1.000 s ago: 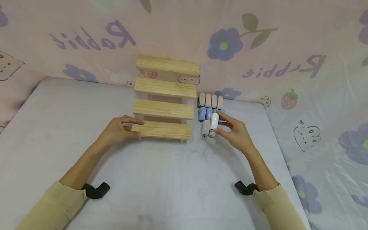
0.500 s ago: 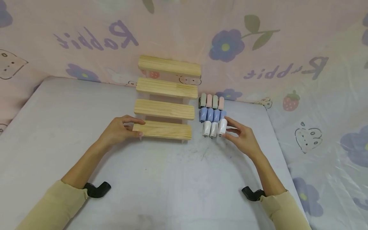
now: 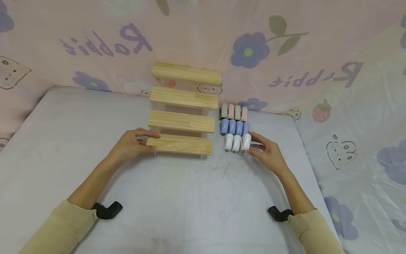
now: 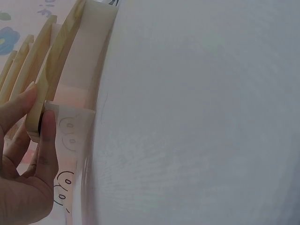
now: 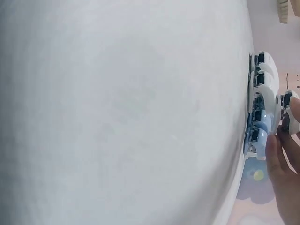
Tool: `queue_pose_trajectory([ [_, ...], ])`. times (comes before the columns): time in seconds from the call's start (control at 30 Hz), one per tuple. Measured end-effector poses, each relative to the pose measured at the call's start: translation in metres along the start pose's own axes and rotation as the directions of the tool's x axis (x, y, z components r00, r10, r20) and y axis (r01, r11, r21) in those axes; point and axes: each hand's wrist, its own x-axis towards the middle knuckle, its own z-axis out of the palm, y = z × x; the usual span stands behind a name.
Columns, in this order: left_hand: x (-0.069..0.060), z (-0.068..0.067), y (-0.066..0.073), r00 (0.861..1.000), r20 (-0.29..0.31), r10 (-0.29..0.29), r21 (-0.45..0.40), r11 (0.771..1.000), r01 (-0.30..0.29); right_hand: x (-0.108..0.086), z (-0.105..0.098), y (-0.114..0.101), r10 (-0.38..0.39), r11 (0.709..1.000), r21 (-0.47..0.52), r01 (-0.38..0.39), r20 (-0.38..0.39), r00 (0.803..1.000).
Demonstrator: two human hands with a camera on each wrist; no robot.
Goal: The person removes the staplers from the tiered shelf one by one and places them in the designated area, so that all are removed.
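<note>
My left hand (image 3: 128, 146) pinches the left end of the lowest wooden step of a tiered display rack (image 3: 179, 144). In the left wrist view, its thumb and fingers (image 4: 48, 136) lie on either side of that board's end. My right hand (image 3: 268, 153) holds a white mini stapler (image 3: 246, 142) by its right side, at the right end of the front row. Two more white mini staplers (image 3: 232, 143) stand to the left of it. Behind them is a row of blue mini staplers (image 3: 232, 127), and pink and grey-green ones (image 3: 234, 112) line up at the back.
The rack's upper steps (image 3: 186, 74) rise toward a patterned cloth wall (image 3: 196, 35). Another patterned cloth (image 3: 355, 141) hangs along the right side of the white table (image 3: 190, 204). The stapler rows sit close to the rack's right side.
My right hand has moved right and slightly down with the white stapler, from above the white ones to the right end of their row. The left hand keeps its grip on the rack.
</note>
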Motion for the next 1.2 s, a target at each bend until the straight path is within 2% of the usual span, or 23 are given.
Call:
queue_pose_trajectory([
  [0.43,-0.001,0.0,0.0,1.0,0.004,0.005,0.001,1.0,-0.005,0.005,0.005,0.013,0.045,0.999,0.015,-0.046,0.053,0.998],
  [0.53,-0.001,0.001,0.0,1.0,0.01,0.005,-0.024,1.0,-0.004,0.006,0.005,0.015,0.054,0.999,-0.001,-0.054,0.057,0.997],
  [0.77,-0.001,0.0,0.001,1.0,0.004,-0.001,-0.015,1.0,0.001,0.008,0.006,0.018,0.107,0.987,-0.131,-0.098,0.063,0.992],
  [0.97,-0.001,0.0,0.001,1.0,0.0,-0.005,0.008,1.0,0.005,0.01,0.007,0.021,0.118,0.987,-0.117,-0.11,0.06,0.991],
  [1.1,-0.001,-0.001,0.0,1.0,0.003,-0.006,0.01,1.0,0.006,0.009,0.007,0.018,0.118,0.988,-0.109,-0.112,0.053,0.992],
  [1.2,-0.001,-0.001,0.0,1.0,0.003,-0.004,0.014,1.0,0.004,0.008,0.007,0.005,0.118,0.988,-0.103,-0.111,0.062,0.991],
])
